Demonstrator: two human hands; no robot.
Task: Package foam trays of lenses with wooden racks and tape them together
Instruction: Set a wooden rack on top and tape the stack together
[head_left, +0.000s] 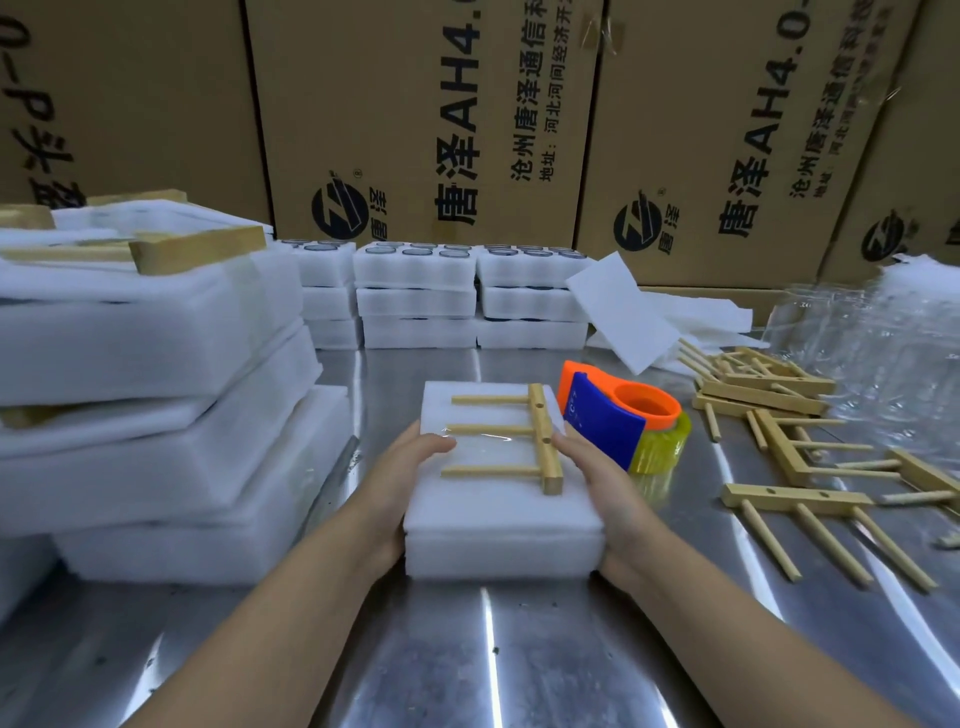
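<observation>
Steel table (467, 649), polished, nearest entry: we logged a bare run of it on the near side of the foam stack (498, 519), free room for elbows and for turning the work.

Foam stack, white, two layers showing, sat flat on the steel at centre. Left hand (405, 467) gripped its left edge, fingers curled over onto the top. Right hand (597, 478) clasped its right edge, fingers lying beside the rack's crossbar.

Wooden rack (540, 436), one crossbar and three pegs, lay flat on top of the stack, crossbar toward its right edge. A glint across the middle peg may have been clear tape; we could not confirm.

Step, as we judged it: squaring and holding the bundle for taping. The next move would call for one hand to keep the stack pressed while the other reached for the tape dispenser (618, 421), orange and blue, just beyond the stack's far right corner.

Loose racks (795, 499), scattered right of the stack, well apart. Finished bundles (156, 364), piled left of the stack and near its edge, made that the tighter side. Lens trays (415, 291), three short piles behind the stack; cardboard cartons (415, 130) behind those.
</observation>
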